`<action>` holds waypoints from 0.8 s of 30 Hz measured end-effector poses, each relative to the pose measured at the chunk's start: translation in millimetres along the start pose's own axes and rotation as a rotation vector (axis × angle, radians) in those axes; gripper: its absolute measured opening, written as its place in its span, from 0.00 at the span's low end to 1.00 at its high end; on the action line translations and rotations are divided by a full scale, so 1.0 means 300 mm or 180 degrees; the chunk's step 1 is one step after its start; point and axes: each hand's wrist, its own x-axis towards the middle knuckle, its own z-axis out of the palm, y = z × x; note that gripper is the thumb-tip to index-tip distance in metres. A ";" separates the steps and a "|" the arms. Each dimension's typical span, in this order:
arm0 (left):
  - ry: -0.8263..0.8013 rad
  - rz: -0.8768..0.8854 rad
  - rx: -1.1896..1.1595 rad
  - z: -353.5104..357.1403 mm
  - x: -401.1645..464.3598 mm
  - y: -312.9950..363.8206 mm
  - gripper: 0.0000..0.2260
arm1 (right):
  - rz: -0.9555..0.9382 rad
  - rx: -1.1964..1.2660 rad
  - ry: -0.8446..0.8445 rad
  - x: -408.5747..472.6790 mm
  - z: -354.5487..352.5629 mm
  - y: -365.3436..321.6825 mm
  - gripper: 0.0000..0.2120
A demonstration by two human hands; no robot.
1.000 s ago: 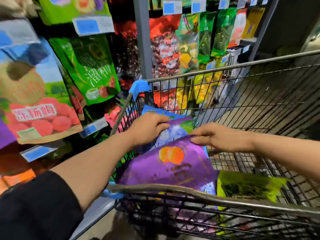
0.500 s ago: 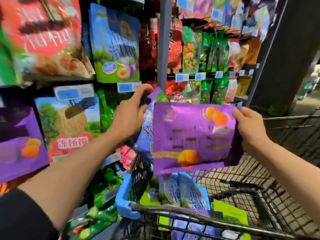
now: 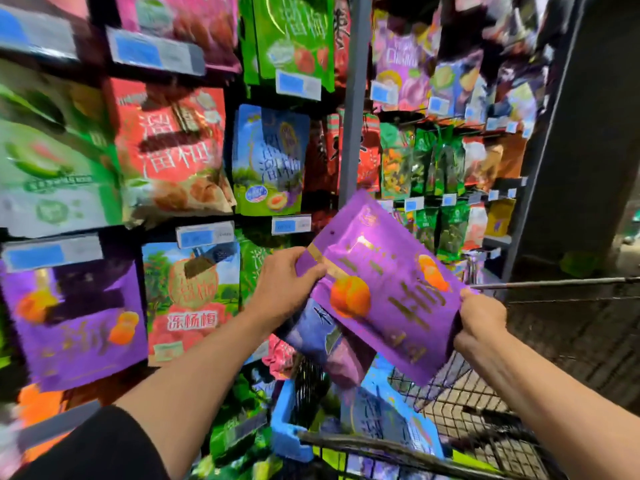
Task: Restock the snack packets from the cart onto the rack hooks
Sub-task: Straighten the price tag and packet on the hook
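Note:
A purple snack packet (image 3: 388,285) with orange fruit pictures is held tilted above the wire cart (image 3: 485,410), between both hands. My left hand (image 3: 284,285) grips its upper left corner, and a second bluish-purple packet (image 3: 322,337) hangs below that hand. My right hand (image 3: 479,320) pinches the packet's lower right edge. A matching purple packet (image 3: 76,323) hangs on the rack at the lower left. More packets, blue (image 3: 388,414) and green, lie in the cart.
The rack fills the left and centre with hanging packets: red (image 3: 169,150), blue (image 3: 270,161), green (image 3: 294,36), with price tags (image 3: 204,235) on hook ends. A grey upright post (image 3: 353,98) divides rack sections. A dark pillar (image 3: 588,133) stands at the right.
The purple packet went from the cart up in front of the rack, then tilted with its left end higher. The view turned up and left toward the rack.

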 end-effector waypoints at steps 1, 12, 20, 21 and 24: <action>-0.0001 0.0043 0.0021 -0.001 0.002 -0.001 0.15 | -0.0045 -0.0248 -0.0046 -0.004 -0.004 0.001 0.15; -0.0041 0.0120 0.0220 -0.183 -0.011 0.049 0.09 | -0.1329 -0.0621 -0.2290 -0.142 0.160 -0.094 0.05; 0.0749 -0.0348 0.0475 -0.566 -0.193 0.073 0.08 | -0.1435 -0.0188 -0.1843 -0.311 0.395 -0.050 0.08; 0.0797 -0.0441 0.0606 -0.615 -0.230 0.068 0.08 | -0.1458 -0.0157 -0.1732 -0.334 0.422 -0.045 0.09; 0.0900 -0.0714 0.0962 -0.734 -0.338 0.017 0.08 | -0.1644 -0.0361 -0.1667 -0.420 0.508 -0.006 0.06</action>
